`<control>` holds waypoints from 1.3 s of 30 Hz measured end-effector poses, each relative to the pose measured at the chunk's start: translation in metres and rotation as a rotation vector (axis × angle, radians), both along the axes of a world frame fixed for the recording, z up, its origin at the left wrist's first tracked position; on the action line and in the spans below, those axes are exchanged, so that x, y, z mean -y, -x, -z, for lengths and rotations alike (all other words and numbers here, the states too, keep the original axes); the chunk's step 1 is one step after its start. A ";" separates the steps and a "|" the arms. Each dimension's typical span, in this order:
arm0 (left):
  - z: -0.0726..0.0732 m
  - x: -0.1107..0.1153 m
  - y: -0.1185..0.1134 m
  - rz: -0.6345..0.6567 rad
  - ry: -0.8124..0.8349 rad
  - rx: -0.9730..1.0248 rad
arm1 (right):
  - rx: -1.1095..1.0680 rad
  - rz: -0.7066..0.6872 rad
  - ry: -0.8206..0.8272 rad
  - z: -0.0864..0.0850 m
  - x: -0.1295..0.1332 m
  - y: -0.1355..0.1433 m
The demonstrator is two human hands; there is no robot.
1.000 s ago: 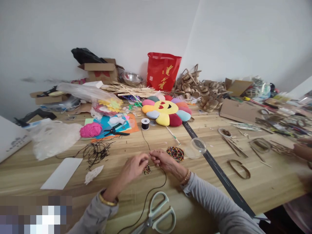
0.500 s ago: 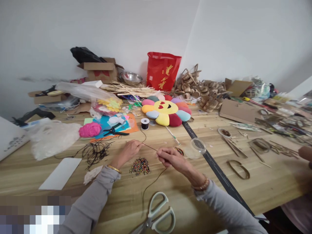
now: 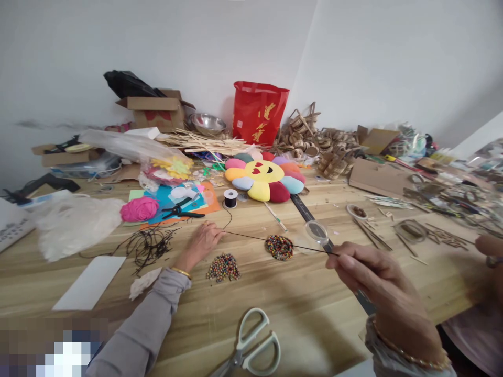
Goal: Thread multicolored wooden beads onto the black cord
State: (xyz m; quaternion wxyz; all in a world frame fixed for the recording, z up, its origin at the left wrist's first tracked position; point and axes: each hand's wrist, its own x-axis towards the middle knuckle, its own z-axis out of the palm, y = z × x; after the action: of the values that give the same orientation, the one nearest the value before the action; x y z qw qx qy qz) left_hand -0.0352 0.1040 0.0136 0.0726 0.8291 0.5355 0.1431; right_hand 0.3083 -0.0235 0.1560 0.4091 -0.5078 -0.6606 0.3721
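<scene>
A dark cord (image 3: 251,236) runs taut between my two hands above the table. My left hand (image 3: 204,241) pinches it, close to the spool of black cord (image 3: 230,198) from which a loose loop trails. Off to the right, my right hand (image 3: 377,283) grips the cord between thumb and fingers. Below the cord lies a loose pile of small multicoloured beads (image 3: 223,267). Strings of similar beads (image 3: 279,247) are coiled just beneath its middle. White-handled scissors (image 3: 251,343) rest at the near edge, their blades partly out of view.
A tangle of black cords (image 3: 151,246), a white card (image 3: 89,283) and pink yarn (image 3: 139,209) lie left. The flower cushion (image 3: 267,178) and red bag (image 3: 259,112) stand behind. A clear round lid (image 3: 316,231) sits near a dark strip. Another person's hand (image 3: 489,248) shows at far right.
My right hand has moved far to the right and nearer to me, drawing the cord out long and straight. The coiled bead strings are now uncovered. My left hand stays near the spool.
</scene>
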 end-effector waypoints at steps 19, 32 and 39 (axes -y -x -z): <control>-0.089 0.078 -0.100 0.235 0.538 0.960 | 0.741 -0.301 -0.282 0.010 -0.045 0.056; -0.050 0.087 -0.104 0.184 0.780 1.132 | 0.713 -0.388 -0.225 0.021 -0.052 0.055; -0.045 0.085 -0.101 0.064 0.796 1.293 | 0.501 -0.428 -0.125 0.032 -0.055 0.067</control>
State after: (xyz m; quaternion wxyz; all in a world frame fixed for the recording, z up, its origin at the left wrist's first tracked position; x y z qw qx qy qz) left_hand 0.0658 0.0190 0.0582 0.6697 0.5067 0.3731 0.3945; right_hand 0.2417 0.0319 0.1236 0.1770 -0.4072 -0.8537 0.2722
